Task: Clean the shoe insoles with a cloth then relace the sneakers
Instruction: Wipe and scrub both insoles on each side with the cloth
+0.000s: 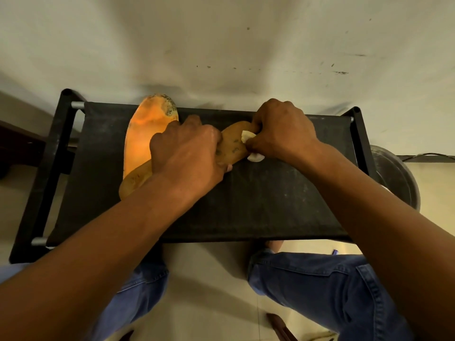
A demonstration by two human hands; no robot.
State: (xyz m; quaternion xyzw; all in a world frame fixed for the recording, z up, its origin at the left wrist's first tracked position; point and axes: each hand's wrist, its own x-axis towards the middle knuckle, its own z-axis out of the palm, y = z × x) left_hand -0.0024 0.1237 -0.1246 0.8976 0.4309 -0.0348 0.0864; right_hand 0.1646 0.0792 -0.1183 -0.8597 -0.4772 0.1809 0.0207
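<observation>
Knees in blue jeans (320, 279) sit nearest, tucked under a black fabric-topped stand (258, 205). On it the left hand (187, 153) presses flat, fingers spread over the middle of a tan insole (234, 143). That insole's long axis runs diagonally, heel toward the near left, toe toward the far right. At the toe the right hand (283, 131) has its fingers bunched tight round a white cloth (248, 136) touching the insole (it is the closer hand for wiping). Farther left a second orange insole (145, 126) lies lengthwise, reaching the wall.
</observation>
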